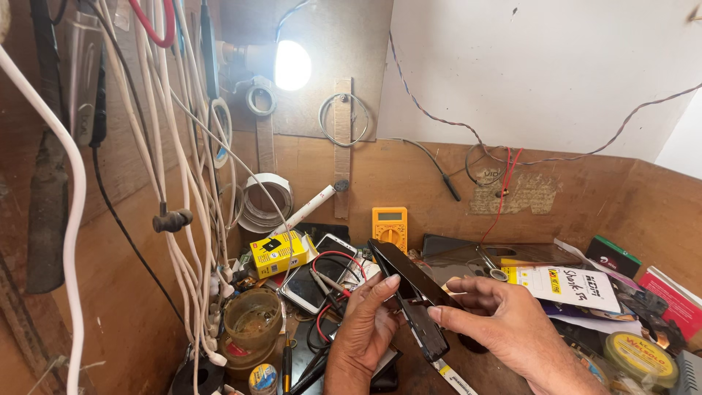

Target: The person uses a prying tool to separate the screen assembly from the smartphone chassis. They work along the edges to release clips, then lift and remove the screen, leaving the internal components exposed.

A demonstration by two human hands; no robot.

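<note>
My left hand and my right hand together hold a black smartphone, tilted on edge over the cluttered wooden bench. A second dark flat part, seemingly its back or frame, hangs below it between my fingers. My left fingertips press the phone's lower left side; my right thumb and fingers grip it from the right.
A yellow multimeter with red and black probe leads, a white phone, a yellow box, a glass jar, tape rolls and round tins crowd the bench. White cables hang at left beside a lit bulb.
</note>
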